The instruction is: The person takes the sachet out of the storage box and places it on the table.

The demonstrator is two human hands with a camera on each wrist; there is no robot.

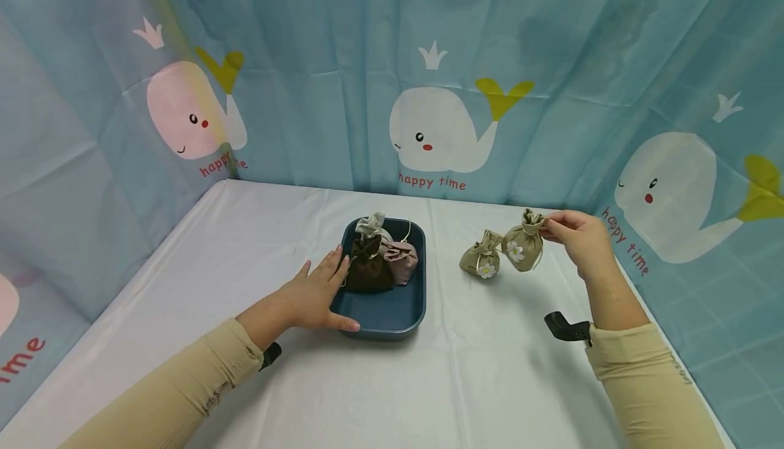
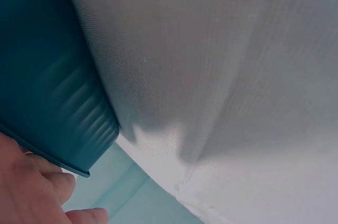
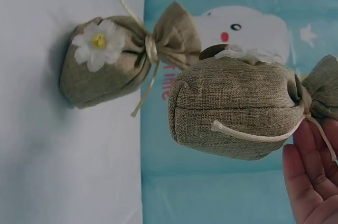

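Note:
My right hand pinches a beige drawstring pouch by its tied neck, holding it above the table; a white flower decorates its side. Just left of it, a second beige pouch with a white flower rests on the cloth. In the right wrist view, the held pouch hangs in front of the fingertips, its cord dangling. My left hand lies spread against the left rim of a dark blue bin. Inside sit a dark brown pouch, a dusty pink pouch and a whitish pouch.
White cloth covers the table. A light blue curtain printed with whales hangs along the back and sides. A black wrist mount juts out from the right sleeve, low over the cloth.

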